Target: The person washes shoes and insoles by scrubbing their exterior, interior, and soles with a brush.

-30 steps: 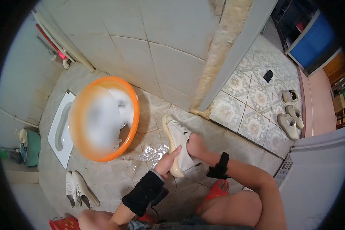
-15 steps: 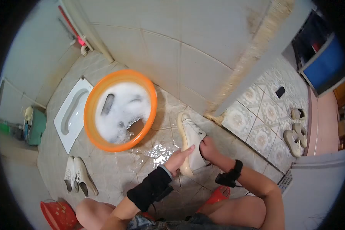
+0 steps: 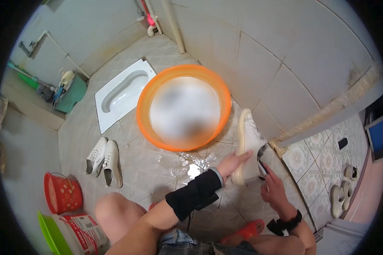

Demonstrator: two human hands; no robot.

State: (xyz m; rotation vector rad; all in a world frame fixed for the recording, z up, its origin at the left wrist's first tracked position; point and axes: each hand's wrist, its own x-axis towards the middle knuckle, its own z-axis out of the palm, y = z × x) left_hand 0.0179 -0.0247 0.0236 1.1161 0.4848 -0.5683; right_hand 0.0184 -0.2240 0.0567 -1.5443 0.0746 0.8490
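A white shoe (image 3: 247,146) with a cream sole is held up over the floor, its toe pointing away from me. My left hand (image 3: 234,165) grips it near the heel, thumb across its side. Beside the shoe's dark opening is my right hand (image 3: 273,189), its fingers closed round a thin dark-and-pale object (image 3: 263,169) that I cannot make out. Ahead and to the left stands an orange basin (image 3: 142,121); its contents are blurred white with darker patches.
A squat toilet (image 3: 127,91) lies left of the basin. White shoes (image 3: 104,159) stand on the tiles at left, near a red bucket (image 3: 64,193) and a white-and-green bucket (image 3: 78,231). More shoes (image 3: 340,197) are beyond the doorway. Water wets the floor before the basin.
My view has swung left, so the basin and shoe appear further right. My right hand has drawn back from the shoe's opening, and a thin object now shows in its fingers. The left grip stays.
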